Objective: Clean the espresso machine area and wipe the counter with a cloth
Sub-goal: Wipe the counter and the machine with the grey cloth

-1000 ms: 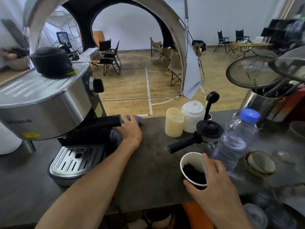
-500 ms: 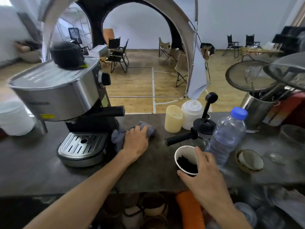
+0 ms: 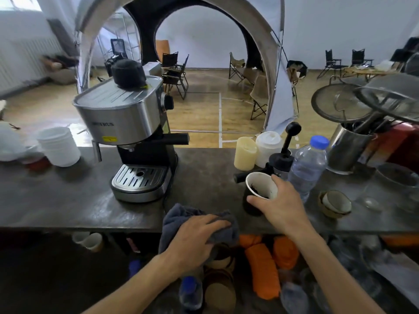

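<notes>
A: From the head view, where is the cloth (image 3: 197, 225)?

B: At the near edge of the desk (image 3: 68, 200), about midway along, partly draped over that edge. The left hand (image 3: 195, 239) lies on top of it, fingers stretched fairly flat and pressing down; the grip is not curled round the fabric.

A: And the other hand?

B: The right hand (image 3: 283, 207) has its grip wrapped round a paper cup (image 3: 260, 189), thumb on the near side of the rim, a finger on the far side. The cup tilts toward the camera and has dark grounds inside. I cannot tell whether its base touches the desk.

A: The espresso machine (image 3: 136, 137)?

B: It stands toward the far edge, left of the middle, with its drip tray (image 3: 140, 177) facing the near edge, well apart from the cloth.

A: What sits to the right?

B: A portafilter (image 3: 272, 166) just behind the cup, a water bottle (image 3: 308, 166) beside it, and a cream candle (image 3: 244, 152) near the far edge. White tubs (image 3: 59, 146) stand toward the far left.
</notes>
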`<state>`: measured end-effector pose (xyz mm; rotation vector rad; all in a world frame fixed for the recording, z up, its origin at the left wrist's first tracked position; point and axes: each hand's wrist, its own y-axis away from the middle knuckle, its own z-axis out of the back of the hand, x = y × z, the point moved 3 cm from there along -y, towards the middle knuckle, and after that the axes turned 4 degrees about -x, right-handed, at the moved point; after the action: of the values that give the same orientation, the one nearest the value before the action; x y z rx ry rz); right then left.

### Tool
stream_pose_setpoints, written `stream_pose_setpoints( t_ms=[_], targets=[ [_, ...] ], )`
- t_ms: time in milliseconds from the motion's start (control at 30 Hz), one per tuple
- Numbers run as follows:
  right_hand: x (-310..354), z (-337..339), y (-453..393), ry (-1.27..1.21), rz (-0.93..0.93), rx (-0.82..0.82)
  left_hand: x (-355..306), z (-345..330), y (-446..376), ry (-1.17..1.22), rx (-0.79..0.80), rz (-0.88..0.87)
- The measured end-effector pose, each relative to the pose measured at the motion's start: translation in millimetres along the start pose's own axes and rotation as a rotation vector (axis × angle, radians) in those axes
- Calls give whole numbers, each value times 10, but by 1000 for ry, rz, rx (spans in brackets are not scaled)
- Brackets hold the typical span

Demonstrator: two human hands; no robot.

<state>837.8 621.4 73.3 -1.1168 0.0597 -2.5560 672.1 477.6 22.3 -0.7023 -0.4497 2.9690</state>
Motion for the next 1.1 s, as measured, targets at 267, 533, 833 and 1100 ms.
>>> stream_pose_setpoints(
  t_ms=[267, 533, 833, 1100],
  targets=[
    [797, -598, -183, -24, 135, 56, 179, 699, 941, 147, -191, 212],
    [1098, -1336, -251, 144, 23, -17, 1569, 1736, 1792, 93, -416, 395],
    [1304, -1358, 70, 453, 52, -247, 3217, 2081, 1562, -144, -372, 519],
    [1969, -1527, 975, 268, 261, -519, 2575, 1425, 1043, -103, -243, 280]
  ],
)
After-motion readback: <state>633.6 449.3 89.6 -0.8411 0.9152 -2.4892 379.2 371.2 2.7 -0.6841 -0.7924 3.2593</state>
